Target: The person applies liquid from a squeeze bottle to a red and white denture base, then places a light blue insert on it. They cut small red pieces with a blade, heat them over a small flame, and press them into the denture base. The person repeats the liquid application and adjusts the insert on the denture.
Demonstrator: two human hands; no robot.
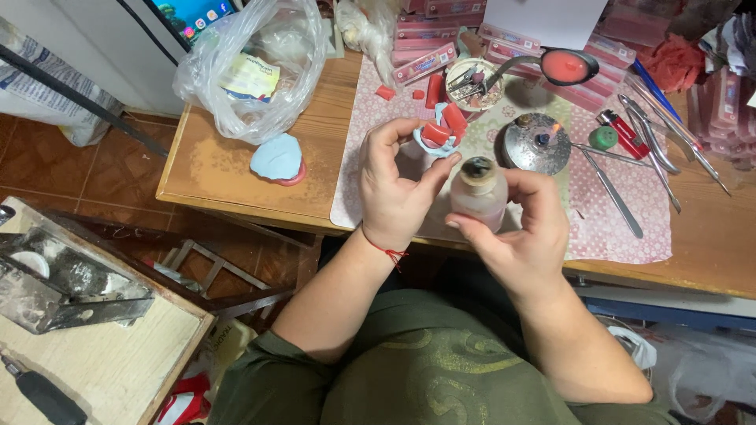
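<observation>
Nearest the body, right hand [520,228] wraps one small pink bottle [480,197], dark cap up. Beside it, left hand [398,181] pinches one blue mould with red wax [439,135] in its fingertips, above the bench [236,169] edge. Beyond: one round metal burner [535,143], one blue-and-red cast [278,159], one plastic bag [244,63].

Left hand [398,185]: raised over the near edge of the table, palm toward the body, fingers curled upward and closed in a pinch grip, red cord at the wrist. Right hand [520,228]: just beside it, palm up, fingers wrapped in a hold, thumb extended. Both forearms bare, converging from the torso.
</observation>
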